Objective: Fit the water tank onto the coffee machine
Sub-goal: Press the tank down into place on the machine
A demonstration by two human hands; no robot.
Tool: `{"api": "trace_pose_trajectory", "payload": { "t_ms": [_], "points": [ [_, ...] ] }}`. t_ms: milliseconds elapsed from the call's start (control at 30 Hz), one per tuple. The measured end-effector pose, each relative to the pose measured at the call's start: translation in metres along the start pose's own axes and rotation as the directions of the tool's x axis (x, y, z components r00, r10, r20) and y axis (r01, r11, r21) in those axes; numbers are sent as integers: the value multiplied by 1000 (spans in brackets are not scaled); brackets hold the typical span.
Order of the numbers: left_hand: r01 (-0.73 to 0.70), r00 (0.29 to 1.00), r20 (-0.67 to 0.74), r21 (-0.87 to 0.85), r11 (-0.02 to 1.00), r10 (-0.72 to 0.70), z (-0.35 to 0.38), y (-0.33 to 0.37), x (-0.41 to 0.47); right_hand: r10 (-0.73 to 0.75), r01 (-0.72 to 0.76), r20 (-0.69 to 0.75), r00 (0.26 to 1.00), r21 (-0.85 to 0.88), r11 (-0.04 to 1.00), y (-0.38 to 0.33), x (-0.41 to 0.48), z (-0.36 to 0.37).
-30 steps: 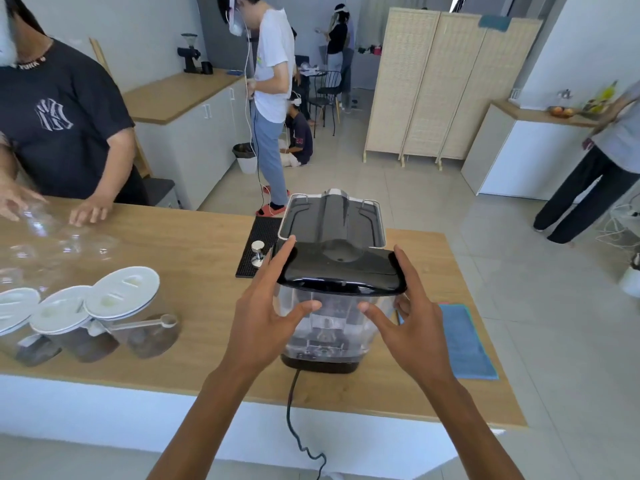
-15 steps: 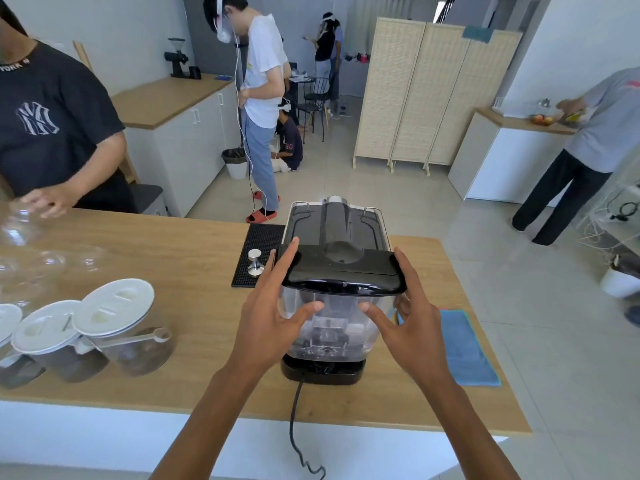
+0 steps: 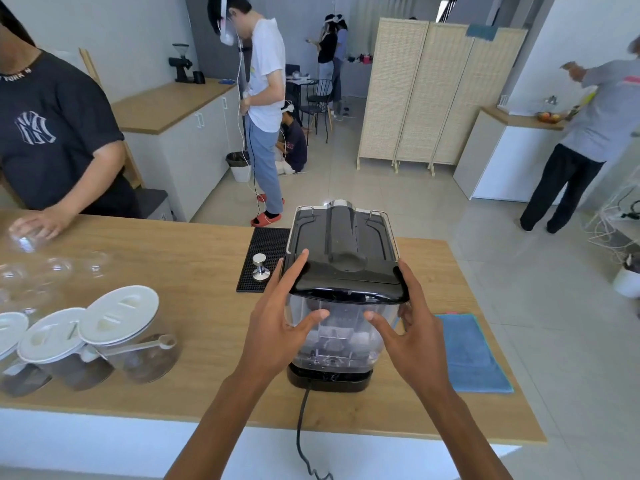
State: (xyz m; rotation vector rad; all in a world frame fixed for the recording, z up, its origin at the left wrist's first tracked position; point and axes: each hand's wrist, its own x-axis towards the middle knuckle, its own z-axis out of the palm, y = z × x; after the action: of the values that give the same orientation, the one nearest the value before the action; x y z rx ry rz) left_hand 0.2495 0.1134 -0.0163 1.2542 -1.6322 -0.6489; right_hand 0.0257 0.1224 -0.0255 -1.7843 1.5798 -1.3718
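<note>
We see two bare hands on a clear water tank (image 3: 334, 336) with a shiny black lid (image 3: 346, 280). The tank stands upright at the near end of the black coffee machine (image 3: 341, 233), on the machine's dark base (image 3: 329, 379). We cannot tell if the tank is pushed all the way in.

The left hand (image 3: 277, 330) is spread wide on the tank's left side. Its fingers reach up along the edge of the lid, and its thumb lies flat on the clear front wall. The right hand (image 3: 412, 336) is spread wide on the right side in the same way, with its thumb on the front wall too. The tank sits between both palms, so the two hands hold it together.

A black cord (image 3: 299, 434) hangs down from the machine over the near edge of the wooden counter (image 3: 194, 258). A blue cloth (image 3: 467, 355) lies flat on the counter just to the right of the machine. A black mat (image 3: 265, 244) lies to the left of the machine, and a small metal coffee presser (image 3: 260, 268) stands on it. Three jars with white lids (image 3: 119, 315) stand close together near the left edge of the counter.
</note>
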Motion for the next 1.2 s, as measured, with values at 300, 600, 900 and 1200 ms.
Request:
{"api": "trace_pose_trajectory", "payload": {
  "t_ms": [300, 600, 900, 1200],
  "points": [
    [38, 999, 8, 1, 999, -38, 5, -16, -8, 29, -28, 0, 1000, -50, 998, 18, -9, 13],
    [52, 998, 22, 20, 998, -53, 9, -28, -14, 63, -63, 5, 998, -40, 997, 26, -16, 18],
    [41, 998, 36, 40, 998, -43, 9, -30, -14, 60, -60, 9, 998, -9, 998, 24, -20, 21],
    [45, 998, 51, 54, 998, -48, 6, -30, -16, 86, -85, 32, 996, -22, 996, 18, -21, 19]
  ]
}}
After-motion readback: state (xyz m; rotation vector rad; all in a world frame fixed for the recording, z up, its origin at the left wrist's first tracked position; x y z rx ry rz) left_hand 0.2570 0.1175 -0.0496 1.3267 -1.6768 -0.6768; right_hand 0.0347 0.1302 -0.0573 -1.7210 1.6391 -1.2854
